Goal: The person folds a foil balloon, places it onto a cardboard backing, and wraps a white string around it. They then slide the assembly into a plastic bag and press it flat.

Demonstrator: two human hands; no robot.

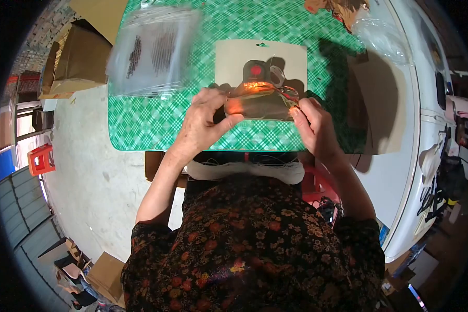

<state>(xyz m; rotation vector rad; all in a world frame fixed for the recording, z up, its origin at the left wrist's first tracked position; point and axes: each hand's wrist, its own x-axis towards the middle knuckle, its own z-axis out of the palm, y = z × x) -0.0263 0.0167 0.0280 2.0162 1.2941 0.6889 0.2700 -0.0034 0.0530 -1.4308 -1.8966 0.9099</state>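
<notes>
Our left hand (205, 118) and right hand (315, 126) pinch opposite ends of a shiny film (260, 104); beneath, we see the beige card (228, 58) partly hidden on the surface (156, 127).

Two hands are in view, one left hand (205, 117) and one right hand (315, 125), with one shiny film piece (260, 105). One table (156, 125) bears one beige card (229, 57), one dark square piece (256, 70), one pale ring (277, 76) and one pile of clear bags (153, 54), too blurred to count singly. One orange stool (48, 156) and one open brown box (83, 57) show leftward.
</notes>
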